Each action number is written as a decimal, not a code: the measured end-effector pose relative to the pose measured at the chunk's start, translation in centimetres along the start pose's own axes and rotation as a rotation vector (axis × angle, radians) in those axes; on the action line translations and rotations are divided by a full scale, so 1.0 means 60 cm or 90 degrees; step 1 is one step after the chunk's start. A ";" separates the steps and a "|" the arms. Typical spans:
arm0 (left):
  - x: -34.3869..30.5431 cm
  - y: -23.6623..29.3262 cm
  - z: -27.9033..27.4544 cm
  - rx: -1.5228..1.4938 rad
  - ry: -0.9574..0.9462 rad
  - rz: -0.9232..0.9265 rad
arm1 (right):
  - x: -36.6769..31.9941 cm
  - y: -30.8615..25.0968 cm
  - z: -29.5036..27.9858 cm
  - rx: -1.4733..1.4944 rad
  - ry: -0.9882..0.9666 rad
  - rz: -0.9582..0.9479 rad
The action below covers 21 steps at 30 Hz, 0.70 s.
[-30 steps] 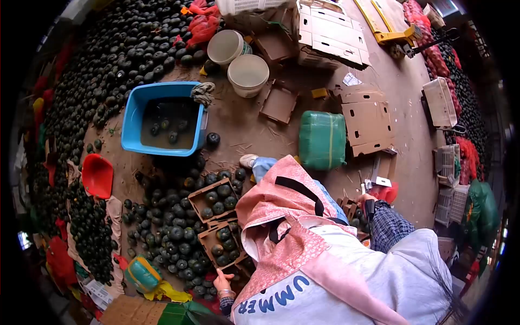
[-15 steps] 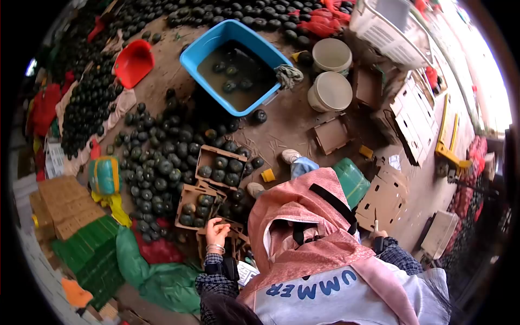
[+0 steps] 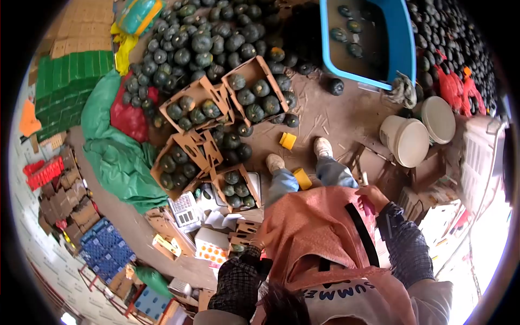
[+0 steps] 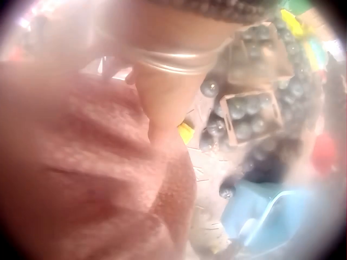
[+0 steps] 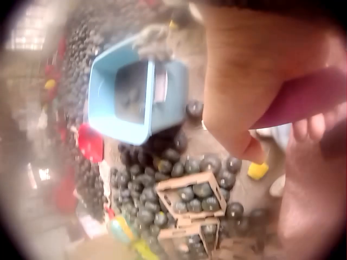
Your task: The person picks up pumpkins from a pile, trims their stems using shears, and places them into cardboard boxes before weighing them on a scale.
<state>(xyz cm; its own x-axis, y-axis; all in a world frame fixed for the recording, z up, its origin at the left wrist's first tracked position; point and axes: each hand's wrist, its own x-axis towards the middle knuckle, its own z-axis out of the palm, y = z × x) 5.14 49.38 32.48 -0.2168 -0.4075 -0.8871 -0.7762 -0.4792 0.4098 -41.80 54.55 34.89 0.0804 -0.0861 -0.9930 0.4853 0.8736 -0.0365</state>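
The pink patterned apron (image 3: 319,227) hangs over the person's front and spreads across the left wrist view. My left hand (image 4: 168,100), with bracelets at its wrist, is at the apron's side; its fingers are hidden by the cloth. My right hand (image 3: 375,196) is on the other side of the apron, fingers curled round a slim tool (image 3: 364,179) with a pale end pointing forward. In the right wrist view a magenta part (image 5: 303,97) of what it holds shows between thumb and fingers. I cannot tell the tool's kind.
Dark green pumpkins (image 3: 201,42) are heaped ahead; several fill a cardboard tray (image 3: 254,97) and neighbouring trays. A blue tub (image 3: 374,78) holds water and pumpkins. White buckets (image 3: 403,143) stand right, a keypad device (image 3: 185,210) left. Yellow pieces (image 3: 287,141) lie near the shoes.
The head view has turned and dipped toward the feet. My left hand has moved from beside the trays back to the apron. The right hand, still holding the slim tool, has come in to the apron.
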 end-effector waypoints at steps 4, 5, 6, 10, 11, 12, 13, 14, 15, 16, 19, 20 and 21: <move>0.115 0.015 0.020 0.195 0.081 0.163 | 0.120 -0.006 0.120 -0.826 0.380 -0.397; 0.124 0.019 0.017 0.327 0.141 0.222 | 0.158 0.013 0.127 -0.842 0.361 -0.464; 0.140 0.002 0.016 0.319 0.160 0.215 | 0.200 0.033 0.134 -0.852 0.343 -0.539; 0.162 -0.036 0.020 0.164 0.173 0.411 | 0.243 0.018 0.202 -0.844 0.196 -0.579; 0.166 -0.060 0.027 0.132 0.167 0.450 | 0.250 0.018 0.217 -0.827 0.153 -0.589; 0.173 -0.085 0.032 0.103 0.169 0.491 | 0.264 0.022 0.224 -0.820 0.116 -0.665; 0.169 -0.094 0.033 0.166 0.166 0.494 | 0.273 0.026 0.232 -0.803 0.094 -0.678; 0.163 -0.108 0.036 0.170 0.185 0.490 | 0.280 0.038 0.236 -0.784 0.071 -0.685; 0.155 -0.122 0.040 0.184 0.164 0.528 | 0.288 0.050 0.235 -0.758 0.031 -0.714; 0.146 -0.141 0.050 0.194 0.141 0.567 | 0.295 0.066 0.231 -0.733 -0.007 -0.741; 0.123 -0.203 0.101 0.244 0.246 0.644 | 0.314 0.128 0.218 -0.647 -0.013 -0.862; 0.098 -0.210 0.117 0.271 0.303 0.649 | 0.305 0.144 0.217 -0.593 -0.025 -0.895; 0.093 -0.219 0.136 0.274 0.383 0.667 | 0.291 0.156 0.219 -0.580 -0.010 -0.880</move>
<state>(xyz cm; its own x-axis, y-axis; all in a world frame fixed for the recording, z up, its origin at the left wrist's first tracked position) 9.30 59.74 20.40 -0.6243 -0.7750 0.0977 -0.5506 0.5254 0.6487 -24.41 54.92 18.69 0.0609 -0.9861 -0.1546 -0.4441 0.1120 -0.8890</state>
